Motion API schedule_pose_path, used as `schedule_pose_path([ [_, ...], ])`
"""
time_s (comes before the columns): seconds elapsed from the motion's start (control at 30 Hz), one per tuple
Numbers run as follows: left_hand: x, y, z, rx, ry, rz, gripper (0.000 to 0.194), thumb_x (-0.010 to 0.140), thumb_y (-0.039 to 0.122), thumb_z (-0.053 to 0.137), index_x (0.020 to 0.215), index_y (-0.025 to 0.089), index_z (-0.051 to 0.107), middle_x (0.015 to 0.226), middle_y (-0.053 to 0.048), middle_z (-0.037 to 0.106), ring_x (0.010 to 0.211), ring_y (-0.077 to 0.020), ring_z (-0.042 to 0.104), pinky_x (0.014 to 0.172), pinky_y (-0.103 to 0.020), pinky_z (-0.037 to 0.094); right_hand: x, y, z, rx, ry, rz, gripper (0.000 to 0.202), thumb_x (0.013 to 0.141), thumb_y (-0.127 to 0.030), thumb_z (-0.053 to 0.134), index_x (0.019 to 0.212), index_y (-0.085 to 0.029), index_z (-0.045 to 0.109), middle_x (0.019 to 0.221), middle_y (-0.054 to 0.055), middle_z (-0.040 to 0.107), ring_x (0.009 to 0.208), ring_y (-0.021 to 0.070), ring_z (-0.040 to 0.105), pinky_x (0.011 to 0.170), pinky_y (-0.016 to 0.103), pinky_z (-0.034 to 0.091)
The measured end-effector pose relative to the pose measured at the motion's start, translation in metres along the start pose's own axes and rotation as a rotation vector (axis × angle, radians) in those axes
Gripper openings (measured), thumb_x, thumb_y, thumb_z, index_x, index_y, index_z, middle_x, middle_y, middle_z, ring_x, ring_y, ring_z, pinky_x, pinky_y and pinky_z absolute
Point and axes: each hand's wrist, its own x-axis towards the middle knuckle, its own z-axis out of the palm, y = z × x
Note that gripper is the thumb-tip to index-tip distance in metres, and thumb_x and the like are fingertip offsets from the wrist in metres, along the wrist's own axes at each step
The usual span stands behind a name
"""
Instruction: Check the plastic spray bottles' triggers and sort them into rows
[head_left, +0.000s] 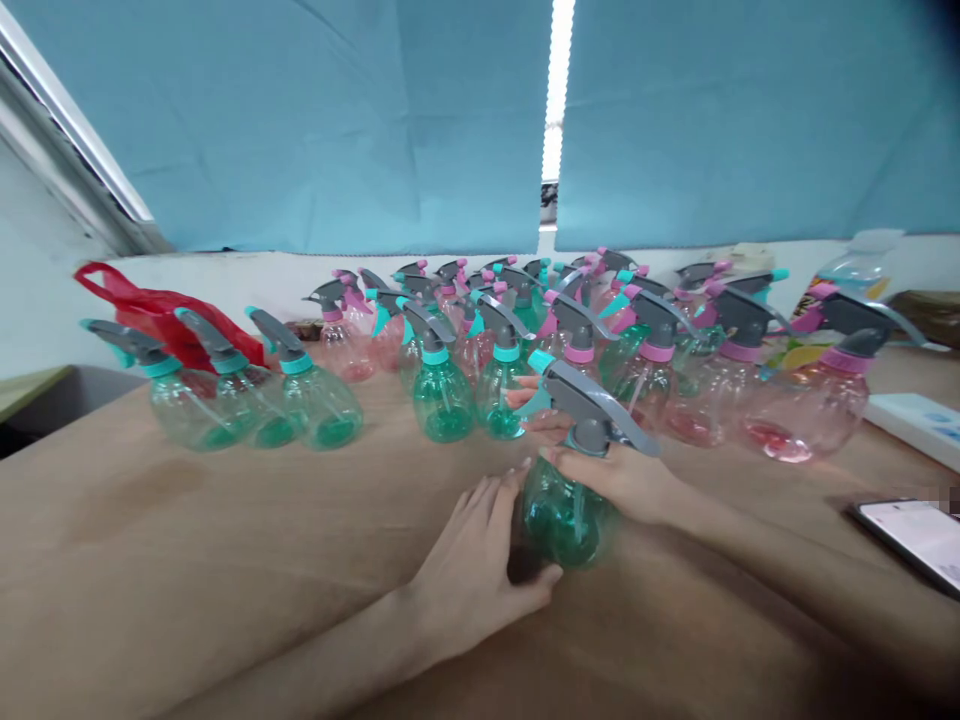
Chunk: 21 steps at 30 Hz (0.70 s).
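A clear green spray bottle [568, 515] with a grey and turquoise trigger head stands in front of me, tilted slightly. My right hand [611, 478] wraps round its neck, just below the head, and the far fingers show behind it. Low on the bottle's left side, my left hand [480, 565] curves its fingers and thumb about the body. Just behind are two more green spray bottles, one [442, 400] left of the other [501, 395]. To the right stand several pink spray bottles, the nearest one [806, 405] with a little pink tint at its base.
Three green spray bottles [322, 410] lean together at the left of the brown table [262, 570]. Behind them lies a red plastic bag [161, 315]. A phone [911, 535] and a white box [915, 425] are at the right, near a large clear bottle [862, 265]. Blue sheeting [337, 120] hangs behind.
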Motion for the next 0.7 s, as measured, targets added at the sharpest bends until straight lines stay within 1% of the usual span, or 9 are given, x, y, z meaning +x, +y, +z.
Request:
schedule_pose_path([
  [0.07,-0.004,-0.002,-0.004,-0.013,0.017,0.011,0.073,0.076,0.03,0.069,0.135,0.016,0.03,0.123,-0.015,0.053,0.114,-0.033,0.051,0.095,-0.051,0.042,0.002,0.0,0.008,0.122,-0.052,0.002,0.051,0.073,-0.012,0.052,0.121,-0.028,0.055,0.125,0.002,0.061,0.112,0.0208,0.06,0.092,0.036,0.053],
  [0.13,-0.009,-0.005,-0.01,-0.023,0.056,0.026,0.074,0.079,0.036,0.068,0.137,0.018,0.026,0.124,-0.014,0.052,0.113,-0.0327,0.051,0.094,-0.051,0.043,0.004,0.0,0.019,0.178,-0.071,-0.005,0.052,0.075,-0.013,0.054,0.125,-0.027,0.051,0.125,0.004,0.061,0.112,0.0209,0.06,0.093,0.038,0.052],
  [0.2,-0.016,-0.009,-0.016,-0.029,0.104,0.025,0.07,0.082,0.041,0.065,0.137,0.02,0.026,0.126,-0.014,0.05,0.116,-0.0326,0.049,0.096,-0.05,0.042,0.007,0.0,0.032,0.16,-0.048,-0.016,0.05,0.076,-0.015,0.057,0.124,-0.026,0.051,0.118,0.004,0.065,0.101,0.0213,0.064,0.084,0.038,0.055],
  [0.27,-0.023,-0.014,-0.024,-0.04,0.142,0.009,0.063,0.085,0.043,0.061,0.135,0.02,0.029,0.127,-0.014,0.05,0.119,-0.0314,0.047,0.098,-0.048,0.041,0.012,-0.002,0.048,0.114,-0.007,-0.029,0.043,0.079,-0.02,0.059,0.121,-0.027,0.053,0.105,0.003,0.068,0.084,0.0195,0.066,0.07,0.034,0.056],
  [0.33,-0.03,-0.02,-0.031,-0.048,0.193,-0.007,0.057,0.089,0.042,0.058,0.134,0.021,0.031,0.129,-0.012,0.05,0.121,-0.029,0.047,0.099,-0.045,0.041,0.018,-0.006,0.065,0.099,0.022,-0.062,0.035,0.081,-0.028,0.06,0.116,-0.026,0.055,0.098,0.002,0.067,0.077,0.0181,0.065,0.066,0.033,0.055],
  [0.43,-0.039,-0.034,-0.042,-0.011,0.301,-0.034,0.052,0.089,0.044,0.058,0.131,0.024,0.034,0.127,-0.009,0.052,0.119,-0.0278,0.049,0.098,-0.044,0.042,0.03,-0.013,0.09,0.13,0.037,-0.112,0.032,0.08,-0.039,0.063,0.107,-0.023,0.056,0.099,0.004,0.064,0.085,0.0194,0.062,0.074,0.035,0.053],
  [0.53,-0.047,-0.05,-0.053,0.05,0.359,-0.104,0.055,0.086,0.05,0.06,0.13,0.024,0.036,0.126,-0.009,0.053,0.116,-0.0304,0.052,0.095,-0.046,0.044,0.045,-0.02,0.11,0.103,0.059,-0.131,0.033,0.076,-0.046,0.067,0.096,-0.023,0.055,0.094,0.002,0.061,0.087,0.0192,0.06,0.075,0.035,0.051],
  [0.63,-0.053,-0.066,-0.062,0.09,0.38,-0.165,0.057,0.085,0.054,0.06,0.128,0.024,0.037,0.129,-0.01,0.052,0.119,-0.0324,0.05,0.095,-0.047,0.044,0.058,-0.025,0.12,0.052,0.014,-0.18,0.034,0.072,-0.044,0.071,0.092,-0.023,0.054,0.093,0.002,0.059,0.093,0.0198,0.058,0.08,0.035,0.049],
  [0.7,-0.055,-0.078,-0.066,0.109,0.397,-0.172,0.053,0.087,0.052,0.058,0.128,0.026,0.037,0.131,-0.009,0.05,0.12,-0.0315,0.049,0.096,-0.047,0.043,0.065,-0.027,0.12,-0.006,-0.04,-0.194,0.042,0.07,-0.047,0.073,0.098,-0.021,0.055,0.098,0.003,0.058,0.097,0.0211,0.056,0.081,0.037,0.048],
])
